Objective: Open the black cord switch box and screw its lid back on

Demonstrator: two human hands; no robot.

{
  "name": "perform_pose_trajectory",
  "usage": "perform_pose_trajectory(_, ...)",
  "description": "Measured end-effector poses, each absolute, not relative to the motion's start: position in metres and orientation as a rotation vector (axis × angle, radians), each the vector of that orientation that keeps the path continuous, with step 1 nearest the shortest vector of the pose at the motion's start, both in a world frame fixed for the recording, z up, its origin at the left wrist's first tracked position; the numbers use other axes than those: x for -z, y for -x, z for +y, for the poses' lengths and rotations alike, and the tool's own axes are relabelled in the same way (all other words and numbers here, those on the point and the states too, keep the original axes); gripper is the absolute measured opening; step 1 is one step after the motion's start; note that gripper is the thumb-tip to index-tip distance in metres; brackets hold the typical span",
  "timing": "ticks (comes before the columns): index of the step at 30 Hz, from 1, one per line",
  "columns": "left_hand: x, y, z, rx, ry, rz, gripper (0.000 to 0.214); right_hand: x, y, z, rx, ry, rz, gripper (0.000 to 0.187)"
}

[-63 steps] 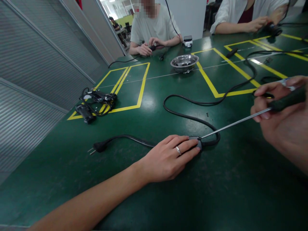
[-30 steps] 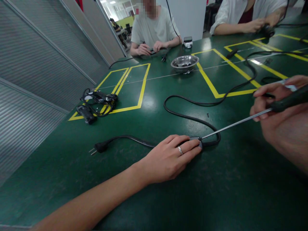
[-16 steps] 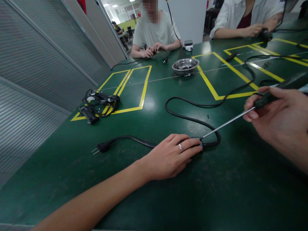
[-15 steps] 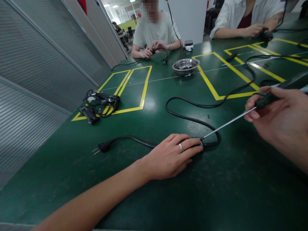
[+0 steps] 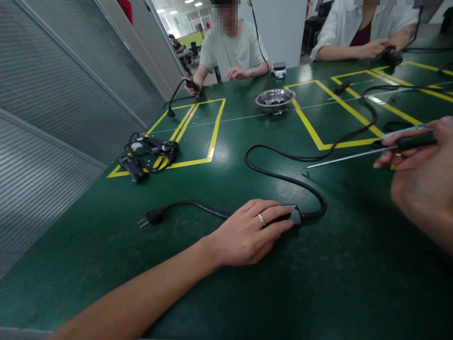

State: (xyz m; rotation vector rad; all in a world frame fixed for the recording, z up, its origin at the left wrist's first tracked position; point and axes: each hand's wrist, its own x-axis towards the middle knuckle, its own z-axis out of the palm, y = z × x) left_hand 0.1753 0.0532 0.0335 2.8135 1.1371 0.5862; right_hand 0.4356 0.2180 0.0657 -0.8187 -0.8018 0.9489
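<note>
Fingers of right hand [image 5: 417, 170] wrap screwdriver [image 5: 415, 141], frame right; shaft points left, tip just beside screw [image 5: 307, 174]. Left hand [image 5: 249, 232], nearer screw, clasps grey inline housing [image 5: 296, 214] below.

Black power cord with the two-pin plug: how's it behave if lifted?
The power cord likely bends easily: it lies in smooth curves. The two-pin plug is bulkier than the cord, so it may dangle and swing. A long pull may tug the gray box, which the cord seems to reach under the left grip.
</note>
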Motion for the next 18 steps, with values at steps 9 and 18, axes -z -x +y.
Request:
perform_pose_trajectory(9, -0.037, -0.149, 0.051, -0.601, -2.733, 1.304, 0.043, -0.065, -0.435, 0.213, -0.693, 0.787, -0.937, 0.009)
perform_pose_trajectory(18, -0.035, -0.147, 0.057, -0.538, -2.633, 1.351, 0.043, -0.070, -0.436, 0.211, -0.964, 0.875, -0.893, 0.010)
